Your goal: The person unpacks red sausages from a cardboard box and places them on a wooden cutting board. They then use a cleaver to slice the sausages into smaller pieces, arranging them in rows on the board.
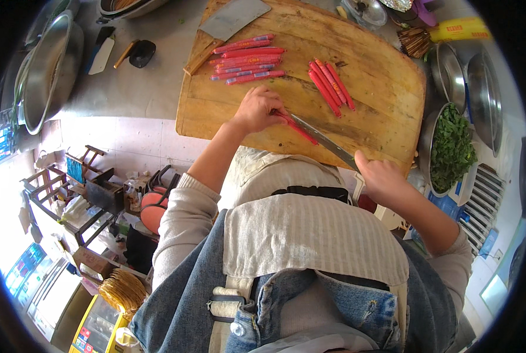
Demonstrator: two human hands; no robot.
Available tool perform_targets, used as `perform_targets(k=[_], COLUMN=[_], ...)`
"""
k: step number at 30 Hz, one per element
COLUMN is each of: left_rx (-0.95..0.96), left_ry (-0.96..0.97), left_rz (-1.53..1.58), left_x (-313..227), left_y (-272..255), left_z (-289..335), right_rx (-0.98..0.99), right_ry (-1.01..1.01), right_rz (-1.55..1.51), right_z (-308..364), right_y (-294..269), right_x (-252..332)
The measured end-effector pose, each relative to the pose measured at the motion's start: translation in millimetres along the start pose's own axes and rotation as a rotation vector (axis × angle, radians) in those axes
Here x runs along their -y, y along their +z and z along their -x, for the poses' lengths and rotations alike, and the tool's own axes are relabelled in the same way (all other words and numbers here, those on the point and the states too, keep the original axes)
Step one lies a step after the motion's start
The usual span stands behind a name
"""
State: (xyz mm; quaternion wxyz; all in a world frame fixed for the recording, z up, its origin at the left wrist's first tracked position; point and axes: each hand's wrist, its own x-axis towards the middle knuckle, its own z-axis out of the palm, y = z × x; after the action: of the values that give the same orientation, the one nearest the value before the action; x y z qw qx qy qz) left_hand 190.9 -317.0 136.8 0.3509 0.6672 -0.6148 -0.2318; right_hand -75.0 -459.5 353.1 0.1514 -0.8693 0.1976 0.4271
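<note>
My left hand [259, 110] is closed around one end of a red wrapped sausage [303, 133] at the near edge of the wooden cutting board [375, 132]. In my right hand [382, 177] is the handle of a long narrow knife [328, 141]. Its blade slants along the sausage toward my left fingers; whether it cuts in, I cannot tell. Beyond my left hand lies a pile of several red wrapped sausages [250, 61]. A smaller group of sausages [332, 87] rests apart, to the right. A cleaver [235, 23] with a wooden handle lies at the board's far left.
Right of the board stands a metal bowl of leafy greens [452, 147], with metal basins [448, 73] behind it. At left are a large metal basin [51, 70], a white spatula [102, 56] and a black scoop [141, 54]. Wooden stools [57, 188] stand on the floor.
</note>
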Motion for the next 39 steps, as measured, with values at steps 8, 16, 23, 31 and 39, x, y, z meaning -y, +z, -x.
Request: perform_targets(k=[8, 16, 23, 31, 39], left_rx=[-0.004, 0.038, -0.181, -0.471, -0.308], left_ry=[0.031, 0.02, -0.001, -0.147, -0.162], left_rz=[0.009, -0.051, -0.313, -0.642, -0.607], left_x=[2.2, 3.1, -29.1, -2.6, -3.0], left_y=[0.4, 0.4, 19.7, -13.6, -24.5], left_z=[-0.5, -2.8, -34.2, -7.6, 47.8], right_rx=[0.047, -0.104, -0.47, -0.478, -0.45], right_ry=[0.001, -0.081, 0.02, -0.033, 0.04], right_rz=[0.054, 0.015, -0.22, -0.291, -0.263], right_z=[19.3, 26.4, 38.5, 14.7, -18.7], right_y=[9.0, 44.3, 77.2, 85.3, 92.3], right_x=[-13.1, -41.9, -49.5, -45.1, -49.8])
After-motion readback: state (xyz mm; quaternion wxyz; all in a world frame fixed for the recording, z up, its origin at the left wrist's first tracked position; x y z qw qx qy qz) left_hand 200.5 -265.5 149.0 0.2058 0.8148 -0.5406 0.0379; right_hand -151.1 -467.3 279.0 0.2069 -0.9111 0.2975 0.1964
